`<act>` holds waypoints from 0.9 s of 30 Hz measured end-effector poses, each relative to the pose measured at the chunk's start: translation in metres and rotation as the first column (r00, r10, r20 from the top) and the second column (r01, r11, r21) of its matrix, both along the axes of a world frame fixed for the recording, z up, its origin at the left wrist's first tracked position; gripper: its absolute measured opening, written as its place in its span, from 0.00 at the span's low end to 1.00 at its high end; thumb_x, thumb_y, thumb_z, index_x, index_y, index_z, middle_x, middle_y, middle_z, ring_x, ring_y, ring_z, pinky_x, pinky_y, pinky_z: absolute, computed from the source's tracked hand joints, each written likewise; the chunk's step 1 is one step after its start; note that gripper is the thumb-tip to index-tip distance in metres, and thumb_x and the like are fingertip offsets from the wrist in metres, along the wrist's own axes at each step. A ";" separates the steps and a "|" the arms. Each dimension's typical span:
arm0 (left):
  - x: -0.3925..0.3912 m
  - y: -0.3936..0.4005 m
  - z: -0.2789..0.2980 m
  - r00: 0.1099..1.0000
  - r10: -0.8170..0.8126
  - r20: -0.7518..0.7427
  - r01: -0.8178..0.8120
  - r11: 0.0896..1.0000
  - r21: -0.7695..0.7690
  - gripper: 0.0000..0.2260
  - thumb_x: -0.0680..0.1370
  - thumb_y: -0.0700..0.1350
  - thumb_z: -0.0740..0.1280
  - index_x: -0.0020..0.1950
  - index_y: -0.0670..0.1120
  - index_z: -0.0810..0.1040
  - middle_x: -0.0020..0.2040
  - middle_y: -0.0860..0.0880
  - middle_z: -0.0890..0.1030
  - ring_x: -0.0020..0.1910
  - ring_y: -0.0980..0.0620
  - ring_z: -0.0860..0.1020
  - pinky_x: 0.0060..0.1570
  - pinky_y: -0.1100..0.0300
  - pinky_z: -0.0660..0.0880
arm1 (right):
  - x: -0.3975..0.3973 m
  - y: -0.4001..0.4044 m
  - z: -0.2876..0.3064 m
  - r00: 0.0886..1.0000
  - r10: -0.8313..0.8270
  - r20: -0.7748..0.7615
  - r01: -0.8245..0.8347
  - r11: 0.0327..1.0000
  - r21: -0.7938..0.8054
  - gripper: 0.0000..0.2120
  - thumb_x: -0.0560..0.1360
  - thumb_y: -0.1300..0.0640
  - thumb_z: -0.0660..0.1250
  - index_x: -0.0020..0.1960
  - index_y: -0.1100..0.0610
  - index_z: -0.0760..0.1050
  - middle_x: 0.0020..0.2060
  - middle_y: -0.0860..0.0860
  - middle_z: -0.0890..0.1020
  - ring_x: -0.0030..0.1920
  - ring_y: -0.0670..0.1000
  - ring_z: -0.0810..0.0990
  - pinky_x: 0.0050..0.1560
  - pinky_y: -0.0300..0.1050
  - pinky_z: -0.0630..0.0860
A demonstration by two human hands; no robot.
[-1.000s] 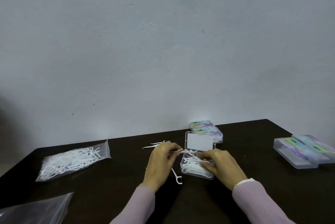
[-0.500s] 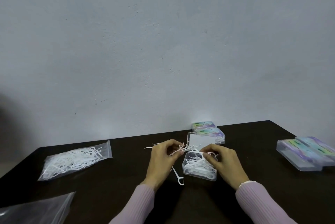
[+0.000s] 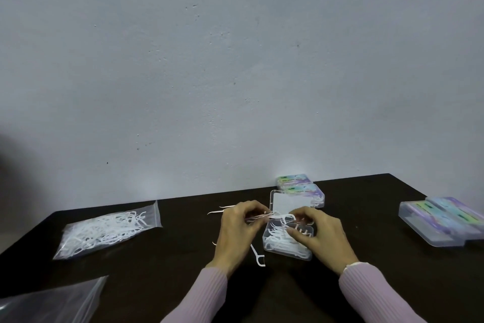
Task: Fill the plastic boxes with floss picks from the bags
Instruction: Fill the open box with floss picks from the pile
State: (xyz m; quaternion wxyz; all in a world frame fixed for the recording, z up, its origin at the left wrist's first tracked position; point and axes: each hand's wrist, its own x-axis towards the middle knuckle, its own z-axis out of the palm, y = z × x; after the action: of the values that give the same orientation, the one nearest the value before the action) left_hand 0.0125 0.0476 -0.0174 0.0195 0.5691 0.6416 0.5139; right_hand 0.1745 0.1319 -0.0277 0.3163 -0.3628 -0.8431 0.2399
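A clear plastic box [image 3: 277, 250] stands open on the dark table, its lid [image 3: 288, 203] raised at the back and several white floss picks inside. My left hand [image 3: 237, 228] pinches a small bundle of floss picks [image 3: 262, 216] just left of the box's rim. My right hand [image 3: 323, 235] reaches over the box with curled fingers that pinch a floss pick [image 3: 286, 218] above it. One loose floss pick [image 3: 258, 257] lies on the table below my left hand. A clear bag of floss picks [image 3: 104, 231] lies at the left.
Two closed boxes with coloured labels [image 3: 301, 186] sit behind the open box by the wall. More closed boxes [image 3: 442, 220] lie at the right edge. An empty clear bag [image 3: 49, 301] is at the lower left. A few loose picks [image 3: 222, 208] lie behind my left hand.
Both hands have risen slightly from the box's opening to its left rim. The right hand now lifts a pick above the box, while the left hand keeps its bundle.
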 end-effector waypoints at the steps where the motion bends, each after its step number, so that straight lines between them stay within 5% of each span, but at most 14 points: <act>1: 0.002 0.000 0.002 0.999 -0.014 0.033 0.014 1.000 0.012 0.06 0.71 0.38 0.73 0.45 0.48 0.84 0.41 0.55 0.83 0.42 0.62 0.80 0.43 0.71 0.74 | 0.000 0.000 0.000 1.000 -0.010 -0.001 0.010 0.999 -0.031 0.15 0.70 0.47 0.71 0.55 0.44 0.74 0.46 0.41 0.76 0.51 0.43 0.76 0.61 0.49 0.71; 6: 0.010 0.000 0.007 0.980 -0.054 0.190 0.044 0.997 0.056 0.05 0.70 0.37 0.74 0.43 0.45 0.84 0.39 0.54 0.84 0.42 0.60 0.81 0.43 0.70 0.75 | -0.005 -0.002 0.001 0.996 0.014 -0.086 -0.025 0.992 -0.123 0.06 0.70 0.51 0.72 0.45 0.46 0.76 0.41 0.40 0.79 0.47 0.41 0.78 0.59 0.47 0.73; 10: 0.013 0.000 0.010 0.969 -0.054 0.240 0.038 0.997 0.068 0.05 0.69 0.37 0.75 0.43 0.45 0.84 0.39 0.54 0.84 0.42 0.60 0.81 0.42 0.71 0.75 | -0.003 -0.002 0.006 0.981 0.018 -0.195 -0.048 0.987 -0.152 0.03 0.71 0.55 0.70 0.44 0.51 0.76 0.40 0.43 0.81 0.44 0.38 0.78 0.44 0.28 0.72; 18: 0.013 -0.002 0.010 0.974 -0.014 0.228 0.003 0.999 0.050 0.05 0.70 0.39 0.75 0.42 0.48 0.84 0.37 0.55 0.83 0.40 0.60 0.80 0.41 0.70 0.75 | 0.001 0.002 0.004 0.948 -0.072 -0.310 0.063 0.997 -0.040 0.04 0.71 0.60 0.71 0.43 0.53 0.78 0.38 0.46 0.80 0.41 0.42 0.79 0.42 0.26 0.73; 23: 0.011 -0.002 0.009 0.970 0.010 0.241 -0.024 0.998 0.057 0.04 0.70 0.39 0.75 0.42 0.47 0.84 0.37 0.55 0.83 0.39 0.62 0.80 0.39 0.72 0.73 | 0.004 0.004 0.001 0.976 -0.100 -0.195 0.096 0.995 -0.029 0.06 0.71 0.58 0.71 0.43 0.48 0.77 0.37 0.44 0.80 0.38 0.41 0.77 0.40 0.29 0.74; 27: 0.006 -0.001 0.005 0.962 0.035 0.272 -0.057 0.996 0.072 0.05 0.70 0.38 0.74 0.42 0.47 0.84 0.37 0.55 0.83 0.39 0.61 0.80 0.40 0.72 0.74 | 0.002 0.002 -0.001 0.998 -0.060 0.029 0.059 0.998 0.027 0.04 0.71 0.50 0.70 0.45 0.42 0.77 0.38 0.36 0.76 0.43 0.41 0.76 0.57 0.45 0.72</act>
State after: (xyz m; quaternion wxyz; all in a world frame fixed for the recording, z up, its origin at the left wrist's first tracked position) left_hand 0.0188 0.0464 -0.0120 0.0726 0.4790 0.6252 0.6119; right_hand 0.1764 0.1339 -0.0288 0.3153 -0.3871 -0.8396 0.2140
